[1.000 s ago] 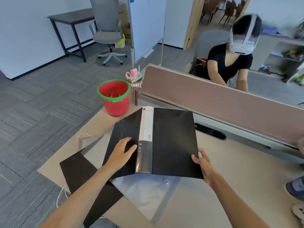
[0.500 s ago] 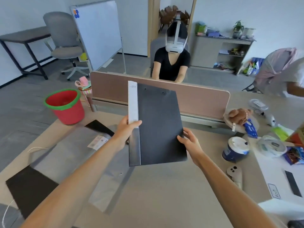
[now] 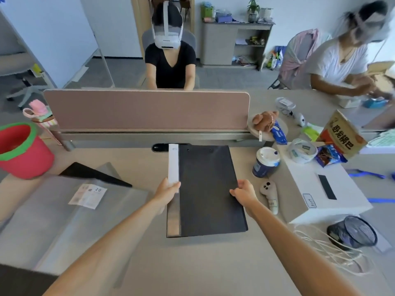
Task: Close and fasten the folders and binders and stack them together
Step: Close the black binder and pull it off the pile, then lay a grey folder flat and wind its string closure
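A closed black folder (image 3: pixel 207 189) with a white and silver spine strip lies flat in the middle of the desk (image 3: pixel 192 263). My left hand (image 3: pixel 167 190) grips its spine edge on the left. My right hand (image 3: pixel 243 192) holds its right edge. Further left, a second black folder (image 3: pixel 94 174) pokes out from under a clear plastic sleeve (image 3: pixel 64 214) that carries a small paper label. A dark folder corner (image 3: pixel 19 280) shows at the bottom left.
A red bucket (image 3: pixel 21 150) stands at the left. A coffee cup (image 3: pixel 266 162), a white controller (image 3: pixel 270 195), a white box (image 3: pixel 320 189), a mesh cup (image 3: pixel 352 231) and white cords crowd the right. A pink divider (image 3: pixel 147 110) runs behind, a person beyond it; another person far right.
The folder was closed from its spread-open state, carried right from over the plastic sleeve, and lowered flat onto the middle of the desk. Both hands stayed on its edges.
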The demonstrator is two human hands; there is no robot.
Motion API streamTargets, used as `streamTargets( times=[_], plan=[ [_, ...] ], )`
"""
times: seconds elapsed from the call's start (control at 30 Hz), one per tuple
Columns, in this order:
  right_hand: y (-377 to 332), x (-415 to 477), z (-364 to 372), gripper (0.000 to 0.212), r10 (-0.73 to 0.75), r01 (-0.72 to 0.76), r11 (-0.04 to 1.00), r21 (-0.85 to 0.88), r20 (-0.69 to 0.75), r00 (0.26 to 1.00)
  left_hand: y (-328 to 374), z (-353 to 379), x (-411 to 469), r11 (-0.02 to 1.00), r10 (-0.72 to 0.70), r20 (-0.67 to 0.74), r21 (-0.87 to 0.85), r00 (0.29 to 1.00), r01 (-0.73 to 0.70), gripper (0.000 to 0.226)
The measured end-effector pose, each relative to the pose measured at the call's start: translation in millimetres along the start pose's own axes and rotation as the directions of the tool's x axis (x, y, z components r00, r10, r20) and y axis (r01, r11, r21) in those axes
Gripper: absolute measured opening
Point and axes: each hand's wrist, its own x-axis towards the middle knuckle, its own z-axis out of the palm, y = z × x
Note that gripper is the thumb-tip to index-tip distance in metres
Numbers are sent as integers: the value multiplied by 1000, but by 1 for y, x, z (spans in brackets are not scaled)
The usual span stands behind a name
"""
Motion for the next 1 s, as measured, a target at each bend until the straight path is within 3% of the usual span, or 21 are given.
streamTargets(
  times=[0.03, 0.13, 0.23, 0.3, 0.47, 0.57, 0.77, 1.0],
  plan=[
    [9, 0, -1, 16, 14, -15, 999, -39, -23, 1000, -6, 4, 5, 999, -42, 30, -3, 999, 42, 30],
    [36, 7, -7, 41, 11, -24, 986, -164, -79, 997, -30, 20, 26, 994, -94, 102, 69, 990, 88, 29],
    [54, 10, -21, 45, -8, -16, 980, -198, -119, 993, -36, 42, 22, 996, -36, 98, 84, 995, 28, 49],
    [62, 14, -31, 47, 0, -24, 979, -201, -121, 993, -35, 55, 11, 995, -10, 83, 103, 997, 2, 49],
    [74, 21, -44, 45, 78, -71, 944, -322, 9, 997, -54, 66, 1, 988, -79, 130, 143, 988, 60, 58],
    [76, 26, -34, 41, 25, 10, 906, -423, 77, 997, -58, 55, -6, 992, -63, 112, 118, 992, 49, 39],
    [59, 20, 39, 33, -156, 253, 862, -440, 244, 957, -79, -11, -38, 961, -20, 1, 277, 1000, 19, 30],
    [20, 6, 168, 32, -215, 379, 843, -381, 407, 888, -116, -119, -72, 970, -99, -188, 200, 977, 137, 19]
  ],
)
